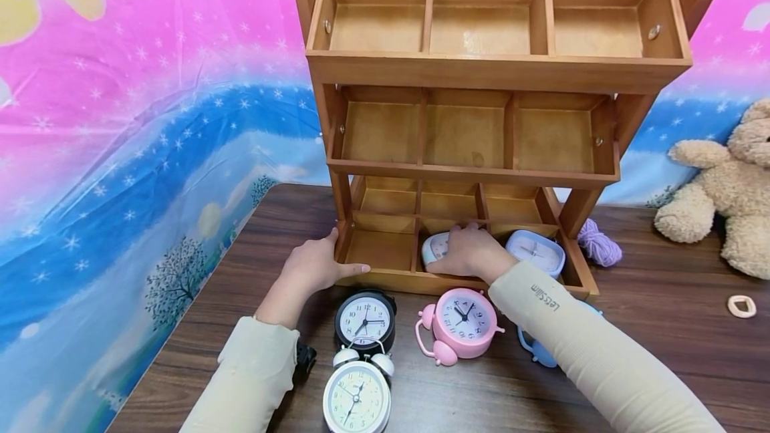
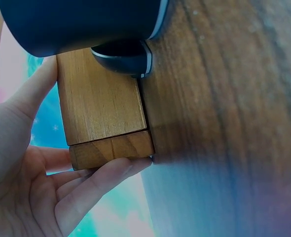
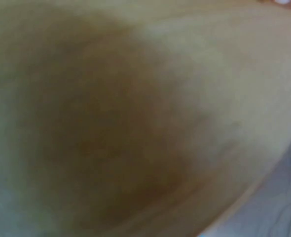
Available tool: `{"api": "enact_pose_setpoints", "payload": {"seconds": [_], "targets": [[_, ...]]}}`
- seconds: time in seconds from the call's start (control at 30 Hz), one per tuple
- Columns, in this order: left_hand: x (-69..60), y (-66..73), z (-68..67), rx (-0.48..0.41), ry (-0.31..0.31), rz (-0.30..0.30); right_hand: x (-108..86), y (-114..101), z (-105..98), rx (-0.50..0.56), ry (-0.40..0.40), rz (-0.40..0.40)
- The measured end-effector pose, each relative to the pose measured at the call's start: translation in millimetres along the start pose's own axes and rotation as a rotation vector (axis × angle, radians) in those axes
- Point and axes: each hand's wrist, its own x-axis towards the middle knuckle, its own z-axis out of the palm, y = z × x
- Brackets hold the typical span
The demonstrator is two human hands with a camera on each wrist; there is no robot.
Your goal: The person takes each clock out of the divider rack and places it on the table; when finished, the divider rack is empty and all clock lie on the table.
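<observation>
a wooden rack (image 1: 499, 72) stands left of a teddy bear (image 1: 730, 186). the right sleeve (image 1: 577, 333) partly hides a blue, handled object (image 1: 543, 354). the left hand (image 1: 308, 263) grips the rack's lower left end; the right hand (image 1: 472, 252) holds a pale clock (image 1: 437, 247) in the bottom middle compartment (image 1: 445, 282).

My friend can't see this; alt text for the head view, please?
A person's right hand grips a pale clock in the bottom middle compartment of a wooden rack; the left hand holds the rack's left end. A light blue clock is one compartment right; a black clock, white clock and pink clock are on the table in front.
</observation>
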Motion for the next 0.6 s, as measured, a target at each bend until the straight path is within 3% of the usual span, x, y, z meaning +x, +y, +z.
{"api": "enact_pose_setpoints", "payload": {"seconds": [0.37,0.6], "targets": [[-1.3,1.3,0.1,-0.002,-0.007,-0.011,-4.0,-3.6,-4.7,-0.036,0.046,-0.015],[-0.8,1.6,0.0,0.001,-0.005,-0.012,-6.0,-2.5,-8.4,0.011,0.079,-0.037]]}}
